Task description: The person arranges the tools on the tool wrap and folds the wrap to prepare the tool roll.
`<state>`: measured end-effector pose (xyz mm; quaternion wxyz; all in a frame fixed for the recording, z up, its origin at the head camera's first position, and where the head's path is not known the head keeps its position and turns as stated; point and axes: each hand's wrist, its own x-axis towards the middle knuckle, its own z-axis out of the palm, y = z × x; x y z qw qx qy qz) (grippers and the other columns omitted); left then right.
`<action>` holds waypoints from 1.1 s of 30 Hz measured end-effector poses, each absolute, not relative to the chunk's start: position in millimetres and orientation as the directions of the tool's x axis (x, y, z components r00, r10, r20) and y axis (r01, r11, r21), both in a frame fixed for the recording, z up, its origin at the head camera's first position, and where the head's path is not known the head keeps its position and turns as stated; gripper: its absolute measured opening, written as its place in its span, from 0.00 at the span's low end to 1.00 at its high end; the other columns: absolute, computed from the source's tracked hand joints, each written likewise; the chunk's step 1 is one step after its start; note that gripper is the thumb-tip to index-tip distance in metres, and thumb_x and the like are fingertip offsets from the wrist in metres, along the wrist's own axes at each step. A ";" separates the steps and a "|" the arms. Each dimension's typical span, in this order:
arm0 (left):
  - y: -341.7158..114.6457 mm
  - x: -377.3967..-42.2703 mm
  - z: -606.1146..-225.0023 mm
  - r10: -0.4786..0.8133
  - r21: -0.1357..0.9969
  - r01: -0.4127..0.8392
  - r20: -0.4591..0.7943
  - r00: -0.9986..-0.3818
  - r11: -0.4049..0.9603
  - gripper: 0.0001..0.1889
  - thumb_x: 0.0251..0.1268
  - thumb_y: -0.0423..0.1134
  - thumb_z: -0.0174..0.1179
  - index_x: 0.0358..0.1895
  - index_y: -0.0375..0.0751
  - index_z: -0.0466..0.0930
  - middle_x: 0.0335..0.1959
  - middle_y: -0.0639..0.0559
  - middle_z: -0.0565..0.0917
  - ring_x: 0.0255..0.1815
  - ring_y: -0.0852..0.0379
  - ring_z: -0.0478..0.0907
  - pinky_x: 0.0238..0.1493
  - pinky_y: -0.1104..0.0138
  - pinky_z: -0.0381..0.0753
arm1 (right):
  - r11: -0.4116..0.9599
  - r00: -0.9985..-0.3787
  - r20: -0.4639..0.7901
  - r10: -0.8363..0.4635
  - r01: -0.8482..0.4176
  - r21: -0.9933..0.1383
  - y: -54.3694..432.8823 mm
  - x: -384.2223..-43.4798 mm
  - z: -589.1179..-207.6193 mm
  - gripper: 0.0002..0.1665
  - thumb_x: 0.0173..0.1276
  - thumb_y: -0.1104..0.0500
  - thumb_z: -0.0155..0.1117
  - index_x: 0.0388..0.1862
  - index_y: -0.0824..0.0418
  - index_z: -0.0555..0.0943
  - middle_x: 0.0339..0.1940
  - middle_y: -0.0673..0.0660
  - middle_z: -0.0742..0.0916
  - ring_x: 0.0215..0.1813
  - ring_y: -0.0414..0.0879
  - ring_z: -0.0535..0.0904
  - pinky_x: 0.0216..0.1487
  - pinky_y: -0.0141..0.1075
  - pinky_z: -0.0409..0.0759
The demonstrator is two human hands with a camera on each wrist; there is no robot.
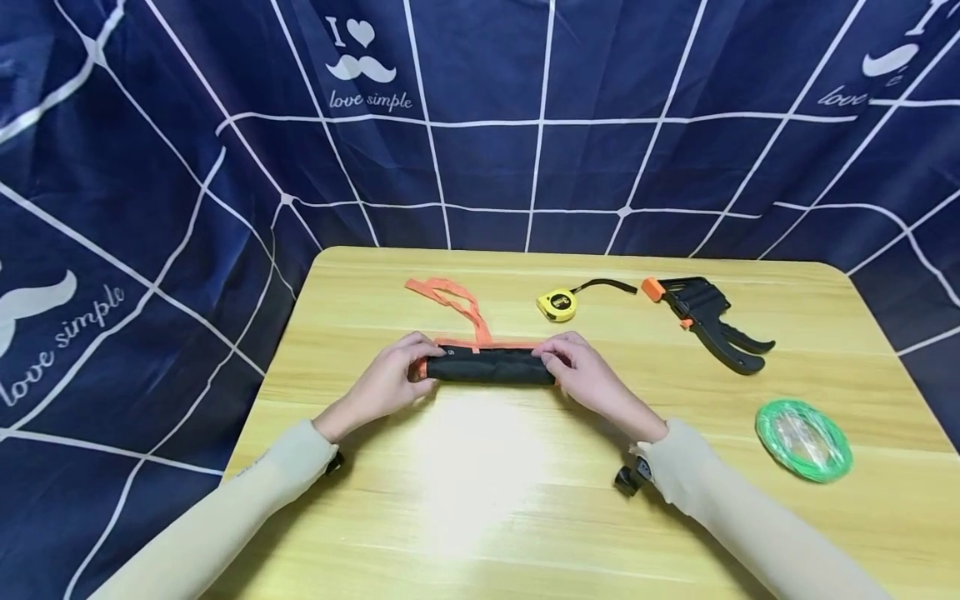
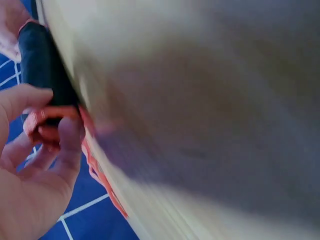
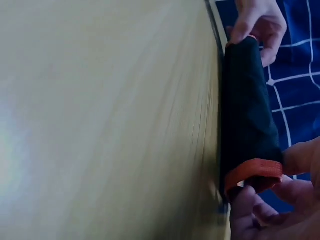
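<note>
A black cloth roll (image 1: 491, 367) with orange edging lies across the middle of the table. Its orange tie strap (image 1: 468, 308) trails away from the far edge. My left hand (image 1: 393, 375) grips the left end, thumb and fingers about the orange rim, as the left wrist view shows on the roll (image 2: 42, 65). At the other end my right hand (image 1: 588, 375) pinches the cloth. In the right wrist view the orange rim (image 3: 255, 170) sits between that hand's fingers, and the rolled end looks hollow. What lies inside cannot be seen.
Behind the roll lies a yellow tape measure (image 1: 557, 305) with a black wrist strap. A black clamp with orange pads (image 1: 708, 321) is at the back right. Nearer on the right is a coil of green wire (image 1: 804, 440). Dark blue cloth (image 1: 487, 167) hangs around the table (image 1: 360, 500).
</note>
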<state>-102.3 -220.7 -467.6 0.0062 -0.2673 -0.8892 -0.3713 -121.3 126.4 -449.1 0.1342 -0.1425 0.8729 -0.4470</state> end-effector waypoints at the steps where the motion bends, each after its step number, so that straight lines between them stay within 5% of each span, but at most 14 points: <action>1: -221.6 -103.1 -466.9 0.468 0.675 0.459 0.188 -0.864 0.577 0.21 0.66 0.29 0.77 0.62 0.33 0.88 0.50 0.50 0.85 0.38 0.56 0.75 0.41 0.61 0.77 | 0.570 -0.921 -0.090 -0.379 -0.156 -0.807 126.9 -119.5 -448.8 0.17 0.88 0.61 0.56 0.62 0.67 0.87 0.60 0.65 0.82 0.36 0.50 0.82 0.44 0.41 0.80; 8: -227.3 -104.0 -466.7 0.398 0.793 0.271 0.040 -0.917 0.546 0.22 0.72 0.41 0.76 0.64 0.37 0.86 0.30 0.57 0.83 0.29 0.59 0.79 0.36 0.64 0.78 | 0.583 -0.870 -0.111 -0.480 -0.223 -0.781 130.8 -108.6 -450.9 0.28 0.87 0.50 0.61 0.73 0.68 0.78 0.72 0.67 0.76 0.62 0.59 0.76 0.62 0.54 0.73; 11: -229.3 -104.2 -466.6 0.405 0.805 0.259 0.025 -0.914 0.534 0.20 0.73 0.41 0.75 0.63 0.37 0.86 0.27 0.56 0.84 0.26 0.58 0.79 0.32 0.64 0.77 | 0.607 -0.870 -0.110 -0.481 -0.240 -0.758 130.5 -107.2 -451.9 0.30 0.83 0.51 0.67 0.74 0.69 0.78 0.67 0.66 0.76 0.66 0.61 0.70 0.64 0.57 0.70; 16: -232.0 -109.2 -463.0 0.425 0.837 0.222 -0.014 -0.905 0.501 0.10 0.77 0.44 0.72 0.48 0.41 0.88 0.25 0.49 0.83 0.23 0.57 0.78 0.28 0.66 0.74 | 0.591 -0.882 -0.155 -0.446 -0.160 -0.790 130.3 -113.8 -451.4 0.26 0.84 0.54 0.68 0.72 0.66 0.81 0.59 0.63 0.81 0.59 0.57 0.75 0.60 0.51 0.72; 21: -232.5 -116.1 -457.4 0.434 0.845 0.184 -0.062 -0.899 0.501 0.17 0.83 0.48 0.66 0.32 0.43 0.81 0.24 0.45 0.79 0.22 0.55 0.73 0.29 0.65 0.70 | 0.512 -0.896 -0.249 -0.368 0.028 -0.858 133.4 -125.5 -451.0 0.18 0.86 0.56 0.64 0.66 0.65 0.82 0.43 0.58 0.82 0.42 0.51 0.76 0.43 0.40 0.74; 24: -231.1 -120.3 -454.8 0.412 0.861 0.123 -0.108 -0.905 0.493 0.20 0.85 0.50 0.63 0.33 0.40 0.82 0.26 0.42 0.80 0.23 0.53 0.74 0.28 0.65 0.68 | 0.468 -0.903 -0.271 -0.334 0.091 -0.879 133.8 -130.5 -450.5 0.14 0.86 0.58 0.63 0.61 0.66 0.82 0.36 0.55 0.80 0.37 0.48 0.74 0.34 0.36 0.73; 33: -213.8 -126.1 -451.4 0.317 0.902 -0.050 -0.202 -0.926 0.429 0.19 0.87 0.53 0.58 0.45 0.38 0.82 0.34 0.41 0.88 0.34 0.46 0.89 0.33 0.58 0.85 | 0.501 -0.926 -0.277 -0.255 0.118 -0.857 136.3 -139.0 -453.7 0.18 0.89 0.56 0.58 0.63 0.69 0.79 0.36 0.55 0.82 0.37 0.47 0.75 0.34 0.35 0.75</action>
